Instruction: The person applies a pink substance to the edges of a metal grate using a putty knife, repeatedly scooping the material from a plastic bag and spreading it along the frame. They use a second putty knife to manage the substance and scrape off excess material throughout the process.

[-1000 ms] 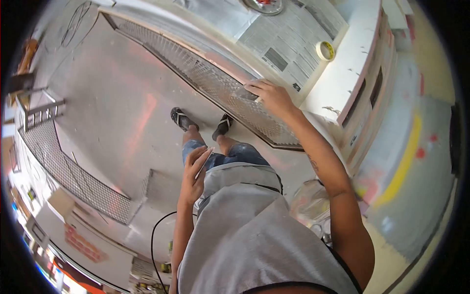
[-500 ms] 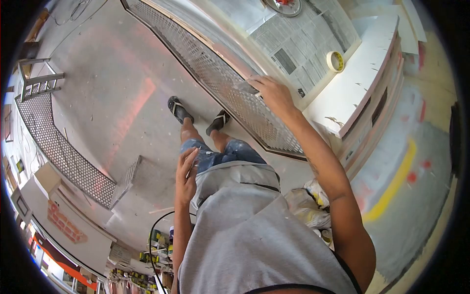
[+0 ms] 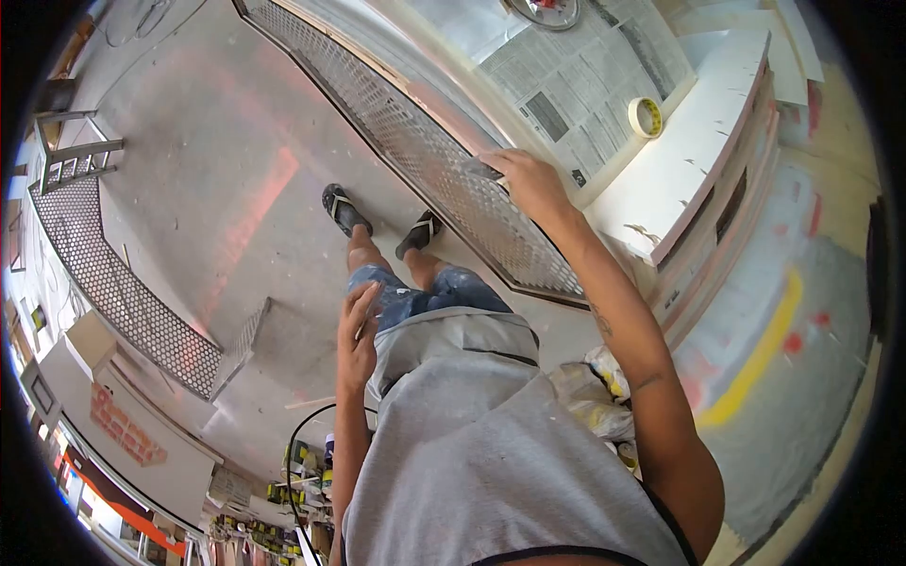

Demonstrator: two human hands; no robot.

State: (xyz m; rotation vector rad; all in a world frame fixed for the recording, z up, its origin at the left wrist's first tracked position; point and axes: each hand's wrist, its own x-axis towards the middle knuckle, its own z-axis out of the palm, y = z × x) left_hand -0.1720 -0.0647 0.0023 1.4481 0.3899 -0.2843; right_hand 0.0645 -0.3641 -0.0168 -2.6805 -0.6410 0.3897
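Observation:
My right hand [image 3: 533,189] is closed on a folded grey piece of sandpaper [image 3: 484,170] and holds it against the perforated metal panel [image 3: 415,137], near its upper edge. A pale strip shows under my fingers; what it is I cannot make out. The panel is long, dark-edged and full of small holes. My left hand [image 3: 359,325] hangs in front of my thigh beside the denim shorts [image 3: 401,297], its fingers loosely stretched and slightly bent. Nothing shows clearly in it.
A roll of masking tape [image 3: 645,118] rests by newspaper masking [image 3: 557,94] and a white panel [image 3: 684,156]. Another perforated panel [image 3: 123,274] stands at left near a metal stand [image 3: 80,151]. Plastic bags [image 3: 585,396] and a black cable [image 3: 291,462] lie near my sides.
My right hand and the sandpaper have shifted very slightly along the panel, and the forearm has turned a little. My left hand has barely moved.

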